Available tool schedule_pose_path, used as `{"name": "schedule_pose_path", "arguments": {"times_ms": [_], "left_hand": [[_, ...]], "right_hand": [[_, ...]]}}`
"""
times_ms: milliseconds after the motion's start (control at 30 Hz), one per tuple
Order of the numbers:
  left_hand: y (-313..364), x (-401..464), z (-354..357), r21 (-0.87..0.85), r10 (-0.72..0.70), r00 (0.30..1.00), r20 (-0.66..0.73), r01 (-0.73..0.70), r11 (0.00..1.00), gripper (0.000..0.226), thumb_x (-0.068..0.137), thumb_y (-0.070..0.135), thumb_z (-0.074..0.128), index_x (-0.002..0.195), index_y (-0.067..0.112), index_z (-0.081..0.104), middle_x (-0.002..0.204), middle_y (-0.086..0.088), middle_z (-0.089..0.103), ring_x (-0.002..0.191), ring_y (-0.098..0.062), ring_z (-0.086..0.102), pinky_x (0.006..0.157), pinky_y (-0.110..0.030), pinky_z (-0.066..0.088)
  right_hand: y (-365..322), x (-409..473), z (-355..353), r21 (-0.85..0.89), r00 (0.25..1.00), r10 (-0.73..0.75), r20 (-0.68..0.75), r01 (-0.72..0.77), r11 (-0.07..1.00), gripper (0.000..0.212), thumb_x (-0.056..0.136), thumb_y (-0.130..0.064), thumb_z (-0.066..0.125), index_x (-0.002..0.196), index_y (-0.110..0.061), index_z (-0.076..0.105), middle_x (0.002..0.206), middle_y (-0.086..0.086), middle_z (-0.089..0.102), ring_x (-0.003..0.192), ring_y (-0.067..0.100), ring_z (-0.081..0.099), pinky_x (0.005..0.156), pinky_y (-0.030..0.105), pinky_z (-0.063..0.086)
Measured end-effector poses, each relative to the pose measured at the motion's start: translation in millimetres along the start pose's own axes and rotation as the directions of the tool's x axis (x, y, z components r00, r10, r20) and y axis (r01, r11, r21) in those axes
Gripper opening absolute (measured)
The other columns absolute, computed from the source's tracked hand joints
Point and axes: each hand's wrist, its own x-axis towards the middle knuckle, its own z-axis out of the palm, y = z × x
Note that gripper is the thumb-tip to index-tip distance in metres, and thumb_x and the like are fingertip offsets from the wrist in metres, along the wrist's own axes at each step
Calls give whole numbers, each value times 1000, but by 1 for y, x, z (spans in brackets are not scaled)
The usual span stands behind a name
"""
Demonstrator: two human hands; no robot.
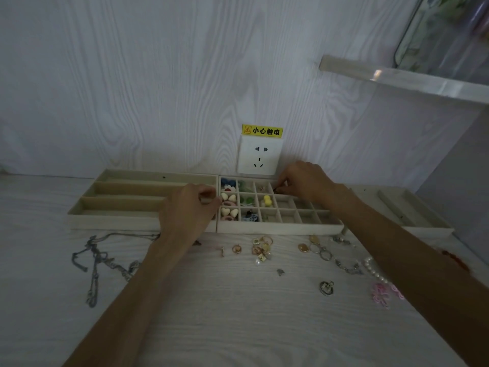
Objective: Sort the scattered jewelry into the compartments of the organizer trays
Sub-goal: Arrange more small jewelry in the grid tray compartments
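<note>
- Nearest on the counter (pixel 238 313): round silver pendant (pixel 326 288), pink loop piece (pixel 381 295) and pearl strand (pixel 375 271), all under the right forearm. Risk: a low pull-back of that arm sweeps them toward the right edge.
- Left side: silver chains (pixel 98 263) lie in a loose tangle beside the left forearm. Risk: lift one and the rest drag along, or knot tighter before they reach the long slots.
- Just before the trays: gold rings cluster (pixel 260 247), key-ring pieces (pixel 321 250). Small and touching each other, so one pinch could take two pieces, or flick one away.
- Left hand (pixel 189 210): fingers curled, thumb and fingertips pinched together at the seam between the long-slot tray (pixel 111 218) and the grid tray (pixel 277 229). Can't tell if the grip has anything in it or is just steadying the rim. Risk: a push there shifts the grid tray and jostles its contents.
- Right hand (pixel 301 181): fingertips pinching a small dark piece (pixel 276 191) over the grid tray's back row, fourth cell from the left. Grip is closed on it. Risk: cells are narrow, so an early release drops it into the neighbouring cell, which already holds a small piece.
- Farthest right: third tray (pixel 423 226), apart from the others.
</note>
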Motion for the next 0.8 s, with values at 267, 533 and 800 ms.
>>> {"name": "schedule_pose_path", "arguments": {"times_ms": [267,533,800], "left_hand": [[3,-2,-2,0,11,1000,2,-11,1000,33,87,45,60,114,27,66,110,6,68,99,-15,62,77,-26,46],[5,-3,-4,-5,2,1000,-6,-2,1000,33,86,45,61,114,28,66,109,6,69,99,-15,62,75,-25,47],[14,-11,-10,-39,152,985,-84,-156,987,28,85,35,66,111,24,69,105,2,69,94,-16,62,81,-32,50]], "right_hand": [[-1,4,4,-3,997,46,-56,-47,999,20,84,-37,67,100,-28,74,99,-2,69,89,15,59,66,26,36],[-1,-15,-14,46,989,83,-120,-78,996,19,85,-36,66,95,-22,73,92,-4,65,78,10,54,68,26,37],[-11,-99,-32,281,996,57,-67,-36,959,9,80,-37,71,88,-33,74,59,-19,54,53,-1,52,52,15,33]]}}
